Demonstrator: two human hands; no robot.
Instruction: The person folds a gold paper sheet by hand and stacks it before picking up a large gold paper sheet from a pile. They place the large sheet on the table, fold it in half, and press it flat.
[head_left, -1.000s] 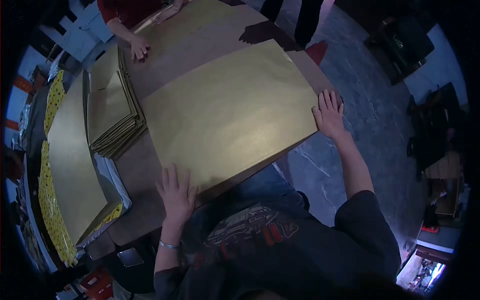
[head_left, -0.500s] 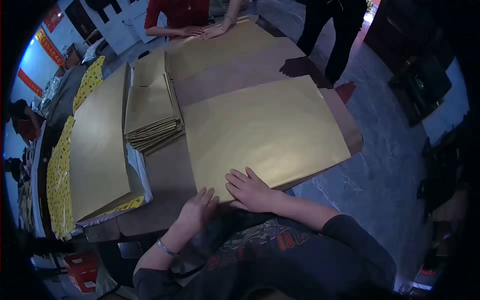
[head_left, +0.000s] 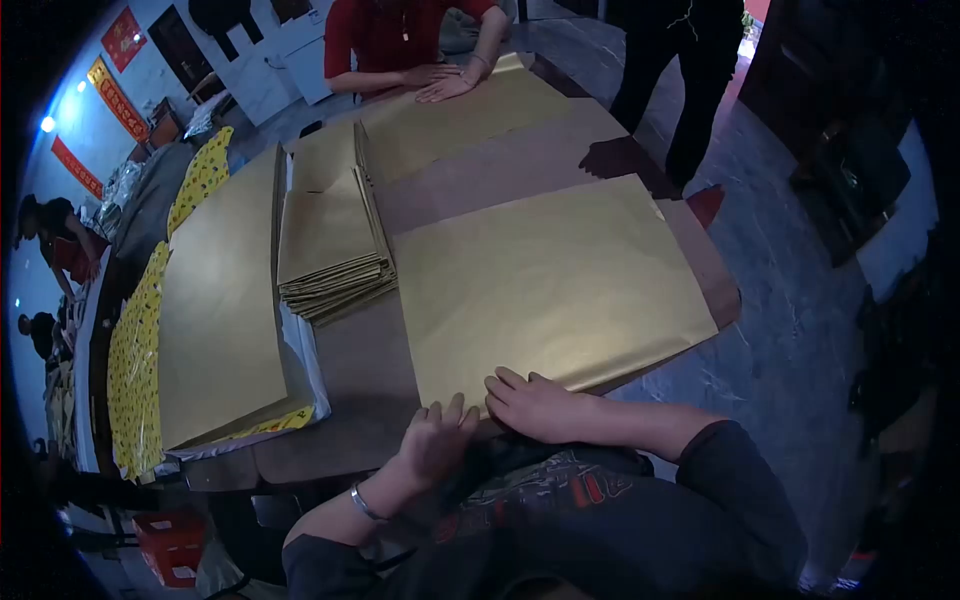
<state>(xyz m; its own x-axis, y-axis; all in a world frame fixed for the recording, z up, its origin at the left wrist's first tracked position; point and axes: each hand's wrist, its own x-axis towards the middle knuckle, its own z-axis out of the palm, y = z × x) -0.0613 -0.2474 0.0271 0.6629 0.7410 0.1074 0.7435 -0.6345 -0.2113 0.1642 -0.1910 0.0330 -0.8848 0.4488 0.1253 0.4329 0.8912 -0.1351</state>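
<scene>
A large gold paper sheet lies on the table right in front of me, its near edge slightly raised in a curl. My left hand holds that near edge close to the left corner, fingertips on top and the thumb hidden. Just to its right, my right hand has its fingers bent over the same edge, with the thumb side out of sight. A stack of folded gold paper rests beyond the sheet's left side.
Farther left lie big gold sheets on yellow patterned wrapping. Brown paper covers the table. Across it, a person in red has both hands on another gold sheet. Dark-trousered legs stand at the far right.
My right hand has drawn back from lying on the sheet to its near edge, its fingers now more bent. My left hand's fingers have curled in at the edge. The view has shifted slightly.
</scene>
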